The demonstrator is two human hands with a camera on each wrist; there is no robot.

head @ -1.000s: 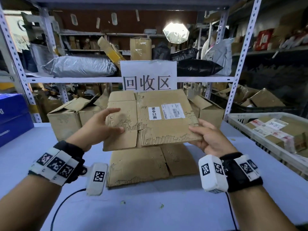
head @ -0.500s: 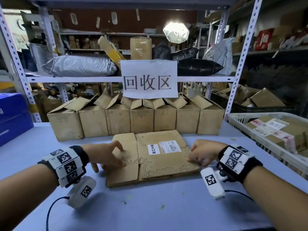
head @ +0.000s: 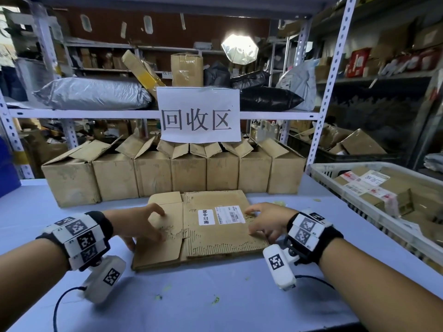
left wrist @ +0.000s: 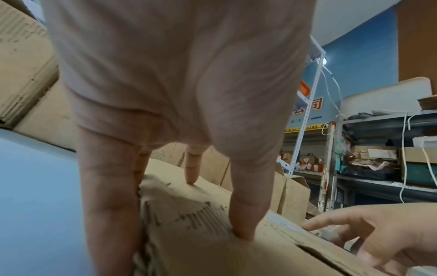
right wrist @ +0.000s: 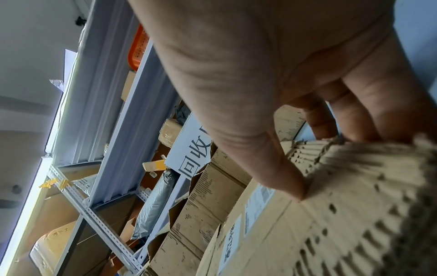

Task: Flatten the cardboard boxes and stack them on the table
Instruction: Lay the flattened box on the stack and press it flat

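Observation:
A flattened box with two white labels lies on top of another flat piece on the blue table. My left hand holds its left edge, thumb and one fingertip on top, another finger down the side. Its right edge is held by my right hand, with the thumb on top and the fingers curled against the torn edge. Several upright open boxes stand in a row just behind.
A white plastic basket with labelled cardboard sits at the right. A paper sign hangs from the shelf rail over the row of boxes. Something blue stands at the far left. Bare table lies in front of the stack.
The flattened box came down from chest height onto the flat piece on the table. Both hands followed it down and have stayed at its edges, shifting slightly.

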